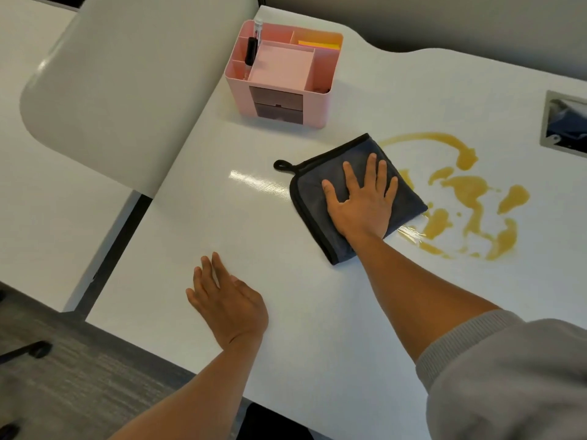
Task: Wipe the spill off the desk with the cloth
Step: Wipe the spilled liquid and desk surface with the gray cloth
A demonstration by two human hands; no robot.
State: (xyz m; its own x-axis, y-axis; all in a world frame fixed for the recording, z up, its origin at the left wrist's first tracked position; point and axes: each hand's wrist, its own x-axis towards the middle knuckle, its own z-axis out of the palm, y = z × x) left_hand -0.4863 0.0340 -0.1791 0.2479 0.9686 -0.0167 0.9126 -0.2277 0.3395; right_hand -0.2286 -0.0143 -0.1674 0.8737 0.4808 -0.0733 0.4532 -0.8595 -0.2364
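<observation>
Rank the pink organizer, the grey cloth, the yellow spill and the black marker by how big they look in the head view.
1. Yellow spill, widest spread.
2. Pink organizer and grey cloth: too alike to rank, and the organizer sits farther from the camera.
3. Black marker, clearly smallest.

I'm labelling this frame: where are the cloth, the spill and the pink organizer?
cloth [313,198]: head view, bare left part.
spill [467,188]: head view, central yellow blotch.
pink organizer [279,66]: head view, top insert.

A square dark-grey microfibre cloth with black edging and a hanging loop [317,198] is lying flat at the frame's centre on the glossy white desk [222,217]. Just right of it, a yellow-brown liquid spill [470,192] is spreading in rings and blotches, touching the cloth's right edge.
</observation>
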